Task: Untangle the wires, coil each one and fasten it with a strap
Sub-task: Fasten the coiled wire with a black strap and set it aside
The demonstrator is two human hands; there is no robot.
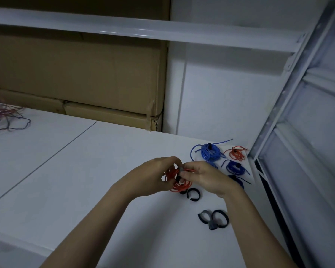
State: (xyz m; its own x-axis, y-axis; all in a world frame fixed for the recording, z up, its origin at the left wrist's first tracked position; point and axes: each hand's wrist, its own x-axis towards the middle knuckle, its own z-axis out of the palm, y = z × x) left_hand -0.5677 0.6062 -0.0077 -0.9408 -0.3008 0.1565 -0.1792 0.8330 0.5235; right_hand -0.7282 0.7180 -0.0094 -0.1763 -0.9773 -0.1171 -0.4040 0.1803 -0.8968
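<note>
Nearest, low in the frame, spare black straps [214, 219] lie on the white table [85, 171]. At centre the left hand [153, 175] grips a red wire coil [180, 185] while the right hand [205, 176] pinches a black strap [179, 174] around it: the fastening step, I judge. Next the strap needs cinching tight. Beyond, right, bundled blue coils [209, 151] and one red coil [237, 152] rest; at far left the tangled wires [4, 117] wait.

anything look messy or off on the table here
Only the loose tangle of red and blue wires at the table's far left edge looks messy. The strapped blue coil has a stray end poking out. Nothing appears damaged.
</note>
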